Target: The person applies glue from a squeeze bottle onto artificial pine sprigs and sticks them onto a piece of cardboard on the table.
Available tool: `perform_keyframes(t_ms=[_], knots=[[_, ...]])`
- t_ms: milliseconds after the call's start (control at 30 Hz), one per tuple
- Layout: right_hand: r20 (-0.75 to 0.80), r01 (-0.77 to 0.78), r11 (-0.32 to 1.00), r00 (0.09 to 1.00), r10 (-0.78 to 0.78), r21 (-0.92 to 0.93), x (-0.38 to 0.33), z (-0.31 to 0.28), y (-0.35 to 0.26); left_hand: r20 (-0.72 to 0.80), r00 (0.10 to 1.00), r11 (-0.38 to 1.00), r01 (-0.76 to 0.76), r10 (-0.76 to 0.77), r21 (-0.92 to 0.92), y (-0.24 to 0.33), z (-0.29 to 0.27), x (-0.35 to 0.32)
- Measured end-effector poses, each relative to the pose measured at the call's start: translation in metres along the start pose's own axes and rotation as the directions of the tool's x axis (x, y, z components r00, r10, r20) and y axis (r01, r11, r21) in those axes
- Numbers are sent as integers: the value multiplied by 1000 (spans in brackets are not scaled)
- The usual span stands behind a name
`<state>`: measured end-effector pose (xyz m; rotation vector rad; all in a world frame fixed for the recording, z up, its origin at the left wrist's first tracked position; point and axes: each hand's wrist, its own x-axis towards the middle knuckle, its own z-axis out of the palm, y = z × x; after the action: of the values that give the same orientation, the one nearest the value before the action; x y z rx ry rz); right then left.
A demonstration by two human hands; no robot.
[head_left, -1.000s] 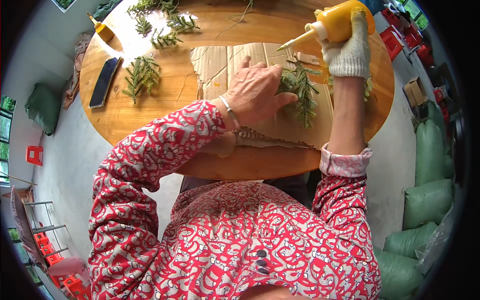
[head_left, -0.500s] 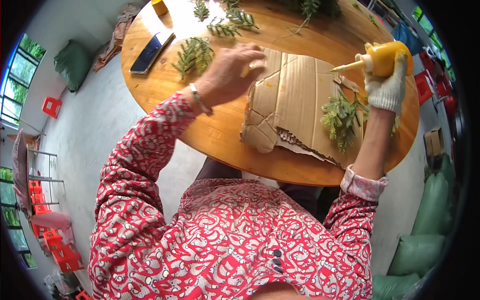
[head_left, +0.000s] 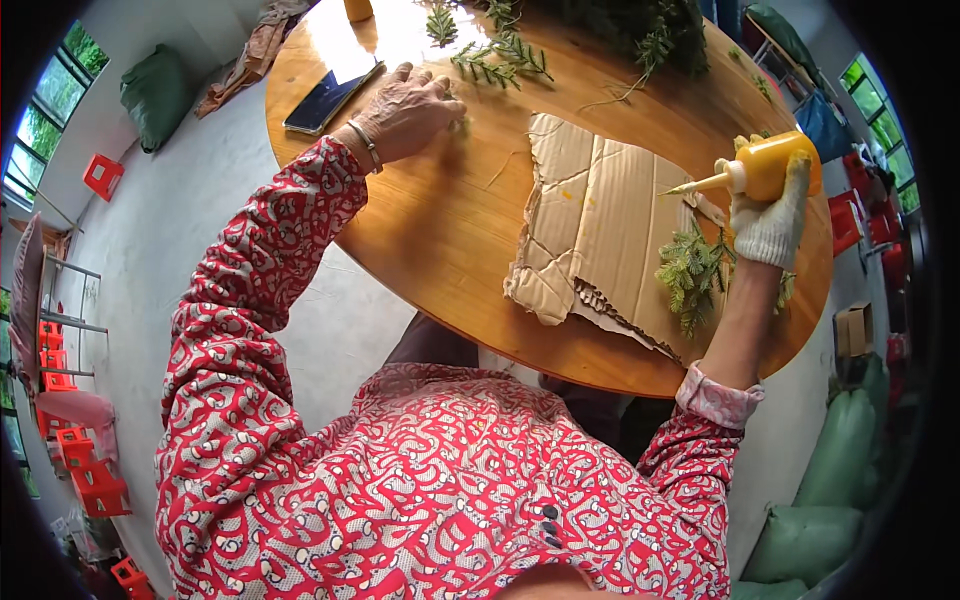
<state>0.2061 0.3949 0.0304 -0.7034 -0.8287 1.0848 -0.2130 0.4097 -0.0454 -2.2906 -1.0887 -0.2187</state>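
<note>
In my gloved right hand (head_left: 770, 215) is a yellow squeeze bottle (head_left: 770, 168) with a long nozzle, tilted so its tip points left over the cardboard. My bare left hand (head_left: 410, 112) is beside the dark phone (head_left: 330, 98), its fingers curled down on a green sprig that it mostly hides. A torn piece of corrugated cardboard (head_left: 610, 210) lies on the round wooden table (head_left: 440, 230) between the hands. Another leafy sprig (head_left: 690, 272) rests on the cardboard's right part, under the right wrist.
More green sprigs (head_left: 505, 62) are scattered at the far side, near a dark green heap (head_left: 640, 35). A yellow object (head_left: 358, 10) stands at the far left edge. Red stools (head_left: 103, 176) and green sacks (head_left: 805, 543) are on the floor around the table.
My left hand has moved left, off the cardboard's edge, to the sprig beside the phone and closed over it. The right hand still holds the bottle, with its nozzle over the cardboard.
</note>
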Motion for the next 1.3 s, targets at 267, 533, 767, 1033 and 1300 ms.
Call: perform_keyframes(t_ms=[267, 533, 767, 1033, 1300], knots=[[-11, 15, 1000, 1000, -15, -21, -2, 1, 0, -325, 844, 813, 202, -428, -546, -27, 10, -11], [-59, 21, 1000, 998, -22, -19, -1, -8, 6, -86, 709, 466, 362, -700, -807, -8, -15, 24], [-134, 30, 999, 991, -27, 20, 12, -22, 10, -208, 765, 484, 151, -609, -862, 47, -19, 97], [-164, 48, 997, 986, -39, 53, 19, -37, 5, -522, 701, 402, -351, -486, -846, 128, -34, 116], [-157, -16, 1000, 987, 18, 18, -7, -6, 3, -394, 917, 190, -378, -57, -906, 164, -51, 56]])
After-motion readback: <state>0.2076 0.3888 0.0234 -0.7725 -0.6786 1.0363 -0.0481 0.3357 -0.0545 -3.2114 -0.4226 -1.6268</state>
